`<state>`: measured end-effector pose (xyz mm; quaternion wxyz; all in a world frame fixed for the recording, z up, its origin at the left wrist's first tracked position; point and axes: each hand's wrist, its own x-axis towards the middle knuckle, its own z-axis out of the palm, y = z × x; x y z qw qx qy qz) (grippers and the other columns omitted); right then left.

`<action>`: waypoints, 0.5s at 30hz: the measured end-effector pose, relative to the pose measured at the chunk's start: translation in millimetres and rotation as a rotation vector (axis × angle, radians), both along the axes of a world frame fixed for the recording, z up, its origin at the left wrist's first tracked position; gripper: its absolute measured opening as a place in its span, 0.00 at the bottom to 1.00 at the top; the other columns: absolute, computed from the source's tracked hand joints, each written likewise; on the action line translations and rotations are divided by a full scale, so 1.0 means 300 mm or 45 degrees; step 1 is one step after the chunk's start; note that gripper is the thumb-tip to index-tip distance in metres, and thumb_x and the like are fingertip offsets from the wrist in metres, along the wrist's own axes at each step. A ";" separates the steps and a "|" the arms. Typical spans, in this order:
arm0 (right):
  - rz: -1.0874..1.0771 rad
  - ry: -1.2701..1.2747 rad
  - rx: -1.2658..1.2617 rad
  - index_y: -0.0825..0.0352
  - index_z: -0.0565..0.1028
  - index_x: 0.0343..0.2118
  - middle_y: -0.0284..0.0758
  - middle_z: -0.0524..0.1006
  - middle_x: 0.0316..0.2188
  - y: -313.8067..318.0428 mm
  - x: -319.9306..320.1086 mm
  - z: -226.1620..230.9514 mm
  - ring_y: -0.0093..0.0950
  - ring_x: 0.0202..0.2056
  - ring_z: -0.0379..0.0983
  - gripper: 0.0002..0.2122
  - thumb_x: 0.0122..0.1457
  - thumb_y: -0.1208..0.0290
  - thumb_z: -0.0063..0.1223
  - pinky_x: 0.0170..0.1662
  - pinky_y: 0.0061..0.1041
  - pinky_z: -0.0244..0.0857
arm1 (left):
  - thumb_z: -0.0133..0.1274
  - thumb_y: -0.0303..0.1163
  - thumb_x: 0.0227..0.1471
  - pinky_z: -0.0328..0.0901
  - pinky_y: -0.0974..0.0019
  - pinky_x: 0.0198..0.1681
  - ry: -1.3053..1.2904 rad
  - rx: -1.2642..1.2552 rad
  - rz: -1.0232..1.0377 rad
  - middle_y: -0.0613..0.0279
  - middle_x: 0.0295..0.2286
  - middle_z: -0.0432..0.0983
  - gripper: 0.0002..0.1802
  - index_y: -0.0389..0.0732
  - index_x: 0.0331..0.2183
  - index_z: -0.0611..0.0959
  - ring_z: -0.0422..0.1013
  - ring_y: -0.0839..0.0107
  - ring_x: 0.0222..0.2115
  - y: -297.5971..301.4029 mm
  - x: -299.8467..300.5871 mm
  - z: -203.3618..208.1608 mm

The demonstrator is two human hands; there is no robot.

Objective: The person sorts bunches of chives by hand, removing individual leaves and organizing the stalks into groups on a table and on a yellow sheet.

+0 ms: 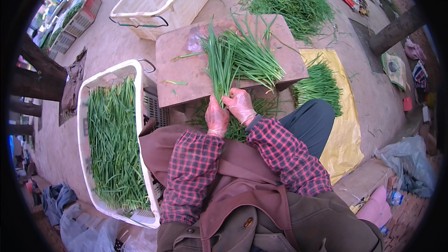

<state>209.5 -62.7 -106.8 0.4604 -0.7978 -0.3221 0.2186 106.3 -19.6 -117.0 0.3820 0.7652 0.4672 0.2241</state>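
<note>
head view: one bundle of garlic chives (pixel 218 67), leaves across the low reddish bench (pixel 182 81), stalk ends past its near edge. my left hand (pixel 217 118): fingers clamped around those ends. my right hand (pixel 241 106): thumb and fingers together on the same stalks, just beside. second chive pile (pixel 261 63): on the bench, touching the bundle's right side. white plastic crate (pixel 139 107), left: filled with crated chives (pixel 116 144). yellow sheet (pixel 345 154), right: trimmed chives (pixel 319 86) on it.

Worn on head, L of pr.; looks down thru wide fisheye, close over lap (pixel 161 147), w/ table (pixel 186 72) & ground (pixel 375 114) beyond.
</note>
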 end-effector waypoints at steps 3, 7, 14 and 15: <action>-0.049 0.085 0.153 0.71 0.73 0.21 0.45 0.73 0.14 -0.022 0.028 0.012 0.40 0.19 0.73 0.12 0.47 0.66 0.60 0.27 0.37 0.66 | 0.66 0.28 0.43 0.69 0.48 0.39 -0.148 -0.051 -0.051 0.42 0.35 0.79 0.27 0.38 0.46 0.74 0.74 0.41 0.38 0.002 -0.004 0.013; -0.055 0.568 0.311 0.70 0.76 0.29 0.34 0.79 0.22 -0.063 0.109 0.128 0.18 0.20 0.73 0.06 0.56 0.73 0.56 0.21 0.20 0.63 | 0.65 0.20 0.41 0.71 0.62 0.40 -0.476 -0.427 -0.027 0.58 0.34 0.80 0.30 0.35 0.48 0.75 0.77 0.63 0.34 0.030 -0.015 -0.077; 0.138 0.622 -0.026 0.71 0.74 0.29 0.36 0.79 0.22 -0.154 0.127 0.164 0.20 0.16 0.72 0.08 0.61 0.71 0.51 0.19 0.20 0.64 | 0.65 0.23 0.46 0.68 0.69 0.30 -0.847 -1.237 0.073 0.65 0.28 0.78 0.15 0.37 0.38 0.80 0.74 0.74 0.27 0.054 -0.010 -0.033; 0.163 0.570 0.049 0.70 0.73 0.29 0.36 0.79 0.20 -0.173 0.083 0.141 0.23 0.14 0.72 0.08 0.60 0.70 0.52 0.19 0.25 0.65 | 0.66 0.25 0.46 0.67 0.70 0.30 -0.902 -1.283 0.069 0.66 0.27 0.77 0.14 0.38 0.37 0.80 0.73 0.75 0.27 0.047 -0.002 -0.028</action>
